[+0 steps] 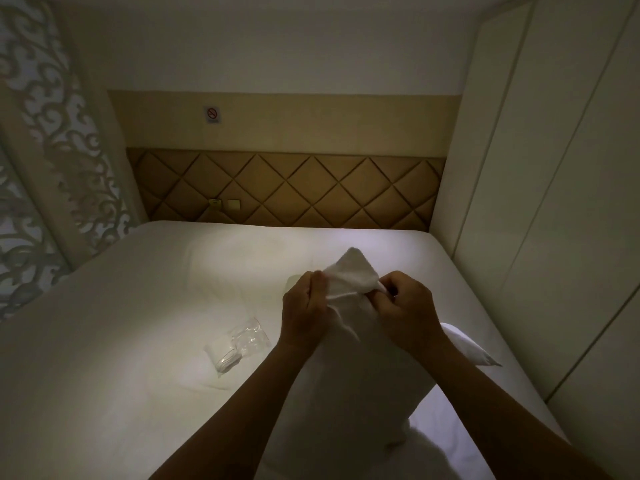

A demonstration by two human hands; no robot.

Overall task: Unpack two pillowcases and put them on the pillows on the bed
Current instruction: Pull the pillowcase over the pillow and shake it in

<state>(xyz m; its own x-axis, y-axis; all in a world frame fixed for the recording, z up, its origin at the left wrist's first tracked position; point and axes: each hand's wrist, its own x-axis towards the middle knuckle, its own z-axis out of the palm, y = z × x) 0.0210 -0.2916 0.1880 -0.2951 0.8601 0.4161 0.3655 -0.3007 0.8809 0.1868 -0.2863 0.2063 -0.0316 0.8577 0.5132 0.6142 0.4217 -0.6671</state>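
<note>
A white pillow (363, 382) stands on end in front of me on the bed (104, 341), with a white pillowcase (353, 271) bunched at its top corner. My left hand (304, 306) pinches the fabric on the left of that corner. My right hand (405, 306) grips the fabric on the right. A second white pillow (467, 348) lies behind my right forearm, mostly hidden. A clear plastic wrapper (239, 344) lies on the sheet to the left of my hands; what it holds is unclear.
A quilted brown headboard (284, 188) runs along the far end of the bed. White cabinet panels (554, 202) stand close on the right. A carved white screen (45, 150) borders the left side.
</note>
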